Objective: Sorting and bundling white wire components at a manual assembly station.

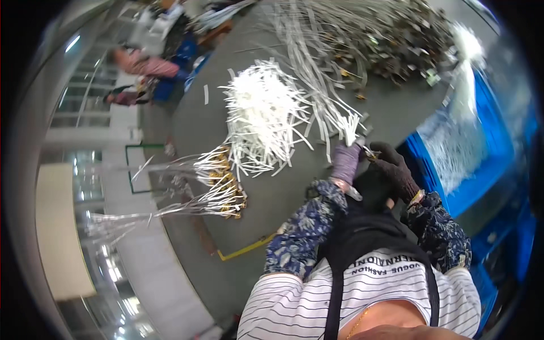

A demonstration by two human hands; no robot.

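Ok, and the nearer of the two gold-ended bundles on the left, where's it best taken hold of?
Probably at the narrow neck of the nearer bundle, just left of its white strips, where the clear strands draw together. Come from the near side: the farther bundle lies beyond it, and its right end spreads into loose white strips and gold ends.
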